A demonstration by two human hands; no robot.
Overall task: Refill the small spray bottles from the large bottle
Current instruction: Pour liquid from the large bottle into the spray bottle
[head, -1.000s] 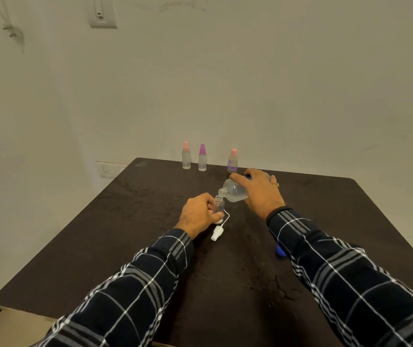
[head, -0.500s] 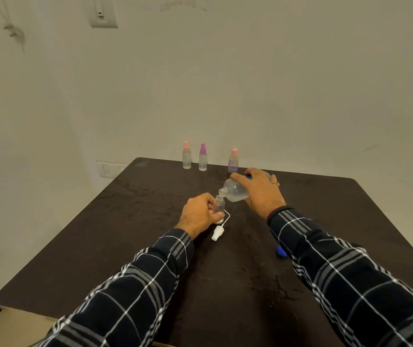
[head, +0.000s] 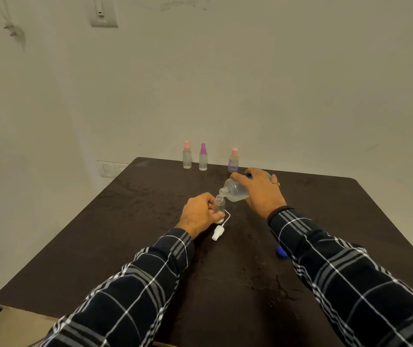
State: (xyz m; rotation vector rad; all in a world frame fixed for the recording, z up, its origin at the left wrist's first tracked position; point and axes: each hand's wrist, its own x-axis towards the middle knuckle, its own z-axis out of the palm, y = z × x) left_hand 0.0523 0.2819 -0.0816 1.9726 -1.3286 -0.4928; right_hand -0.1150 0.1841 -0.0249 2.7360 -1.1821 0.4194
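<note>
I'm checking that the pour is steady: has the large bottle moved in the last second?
No. The large bottle holds the same place against the white spray cap lying on the table, its mouth still over the small bottle.

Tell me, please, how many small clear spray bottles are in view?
4. Three stand at the dark table's far edge: pink-capped, purple-capped, labelled pink-capped. The left hand holds the uncapped fourth.

A plain off-white wall (head: 275,83) stood behind the dark brown bench (head: 125,246) — its top scuffed and mottled, its far corners rounded. A pale switch plate (head: 103,11) sat high on the wall, and a white socket panel (head: 110,169) sat low, beside the bench's far left corner. The light was soft and even.
</note>
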